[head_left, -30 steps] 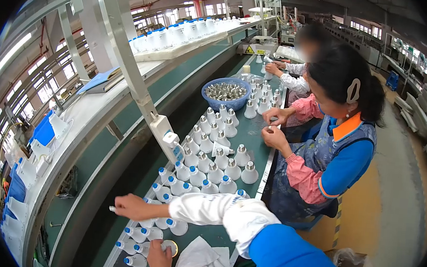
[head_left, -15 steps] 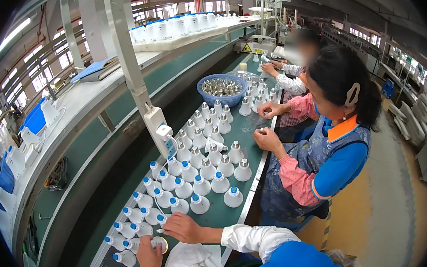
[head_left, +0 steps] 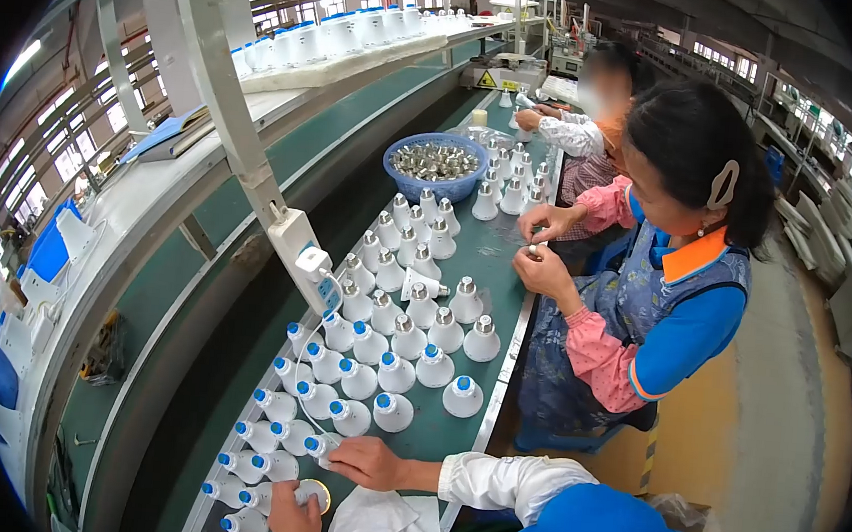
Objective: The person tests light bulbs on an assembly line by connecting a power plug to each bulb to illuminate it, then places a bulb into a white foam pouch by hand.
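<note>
My left hand (head_left: 296,522) is closed around a white LED bulb (head_left: 312,494) at the table's near edge. A yellowish rim shows on that bulb's face. My right hand (head_left: 370,463) has its fingers pinched together just above it, beside a blue-capped bulb (head_left: 318,446) in the nearest rows. A thin white cord (head_left: 298,396) runs down to my right fingertips, and its end is hidden by them. Several more white bulbs with blue caps (head_left: 392,412) stand or lean on the green table top (head_left: 434,422) around my hands.
Bulbs with bare metal caps (head_left: 481,338) stand farther along, near a blue basket (head_left: 435,172) of metal caps. A post with a power strip (head_left: 304,258) rises at the left. A co-worker (head_left: 635,282) sits at the right, both hands over the table; another person is beyond.
The view has shifted slightly. My right fingertips now cover the small white piece that showed below them. The co-worker's hands have come closer together. My left hand still holds the bulb.
</note>
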Tool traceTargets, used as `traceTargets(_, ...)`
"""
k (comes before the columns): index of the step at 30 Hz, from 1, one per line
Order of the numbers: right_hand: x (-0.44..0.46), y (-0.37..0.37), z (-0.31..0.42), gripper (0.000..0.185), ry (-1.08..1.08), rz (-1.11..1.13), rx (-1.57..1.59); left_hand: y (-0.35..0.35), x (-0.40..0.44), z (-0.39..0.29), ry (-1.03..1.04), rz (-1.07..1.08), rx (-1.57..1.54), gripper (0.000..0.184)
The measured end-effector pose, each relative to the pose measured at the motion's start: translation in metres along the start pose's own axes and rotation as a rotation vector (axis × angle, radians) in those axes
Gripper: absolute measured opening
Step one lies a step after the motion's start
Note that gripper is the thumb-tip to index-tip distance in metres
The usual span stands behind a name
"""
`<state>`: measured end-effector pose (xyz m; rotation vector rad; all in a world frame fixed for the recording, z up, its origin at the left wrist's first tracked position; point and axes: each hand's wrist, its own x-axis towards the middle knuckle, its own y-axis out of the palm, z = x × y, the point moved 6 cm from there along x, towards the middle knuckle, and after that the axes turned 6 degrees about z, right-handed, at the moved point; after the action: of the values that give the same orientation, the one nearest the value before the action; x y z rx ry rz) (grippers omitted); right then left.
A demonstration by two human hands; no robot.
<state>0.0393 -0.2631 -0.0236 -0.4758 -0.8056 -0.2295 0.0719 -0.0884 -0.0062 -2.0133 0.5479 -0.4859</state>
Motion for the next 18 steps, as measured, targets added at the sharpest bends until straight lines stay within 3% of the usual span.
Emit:
traceTargets(8,-0.0026,0.0038,0.0003,0.012,-0.009,0.000,0.006,0.0008,0.0006,0.0016,-0.081,0.027,-0.028,0.032)
traceTargets(18,-0.0041,0.0046,0.0012,0.013,-0.011,0.009,0.004,0.0010,-0.0012,0.0025,-0.016,0.001,0.014,0.033)
